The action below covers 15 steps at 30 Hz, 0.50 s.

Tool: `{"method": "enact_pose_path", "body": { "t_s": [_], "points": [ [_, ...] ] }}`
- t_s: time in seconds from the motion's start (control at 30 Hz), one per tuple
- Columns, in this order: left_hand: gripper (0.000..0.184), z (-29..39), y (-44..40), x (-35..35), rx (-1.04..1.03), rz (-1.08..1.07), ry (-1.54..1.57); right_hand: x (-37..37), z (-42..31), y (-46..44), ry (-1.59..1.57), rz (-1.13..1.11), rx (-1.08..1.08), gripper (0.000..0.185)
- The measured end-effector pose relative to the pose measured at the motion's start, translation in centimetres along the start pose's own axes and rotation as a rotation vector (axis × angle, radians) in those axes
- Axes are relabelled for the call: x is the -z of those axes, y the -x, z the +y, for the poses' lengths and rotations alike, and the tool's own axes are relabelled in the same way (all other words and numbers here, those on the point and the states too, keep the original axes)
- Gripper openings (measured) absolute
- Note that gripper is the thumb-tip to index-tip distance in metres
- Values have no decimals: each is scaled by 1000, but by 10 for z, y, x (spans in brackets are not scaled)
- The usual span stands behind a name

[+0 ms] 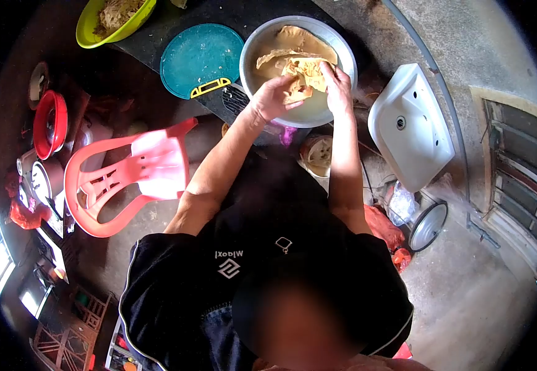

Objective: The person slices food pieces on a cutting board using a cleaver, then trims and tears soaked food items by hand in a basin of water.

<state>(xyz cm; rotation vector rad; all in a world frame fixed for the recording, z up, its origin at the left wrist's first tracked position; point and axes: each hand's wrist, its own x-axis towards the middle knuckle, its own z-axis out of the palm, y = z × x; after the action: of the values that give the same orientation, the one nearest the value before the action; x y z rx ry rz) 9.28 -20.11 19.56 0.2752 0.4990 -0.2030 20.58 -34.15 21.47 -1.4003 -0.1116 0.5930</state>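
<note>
A wrinkled, pale yellow food sheet (308, 71), like soaked tofu skin, is held in both hands over a metal basin (349, 52). My left hand (272, 99) grips its left lower part, fingers partly behind it. On the other side, my right hand (337, 85) pinches the right edge between thumb and fingers. Cloudy liquid (315, 111) fills the basin below. A larger tan sheet (305, 38) of similar look lies in that liquid at the far side.
Left of the basin are a teal round board (200, 59) with a yellow handle and a green bowl (92, 28) of shredded food. A pink chair (157, 164) stands at left, a white washbasin (392, 117) at right. A bucket (315, 154) sits below the basin.
</note>
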Motion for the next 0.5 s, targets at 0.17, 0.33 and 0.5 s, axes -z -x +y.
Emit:
{"method": "enact_pose_path", "body": {
  "t_s": [0.17,0.33,0.5],
  "points": [
    [30,-16,-16,0,58,139,45,-7,0,12,251,6,-33,33],
    [22,-25,-22,-6,-65,257,-104,-12,14,14,342,-10,44,35],
    [19,-16,-23,0,82,263,20,-24,-2,26,656,-55,118,32]
  ]
}}
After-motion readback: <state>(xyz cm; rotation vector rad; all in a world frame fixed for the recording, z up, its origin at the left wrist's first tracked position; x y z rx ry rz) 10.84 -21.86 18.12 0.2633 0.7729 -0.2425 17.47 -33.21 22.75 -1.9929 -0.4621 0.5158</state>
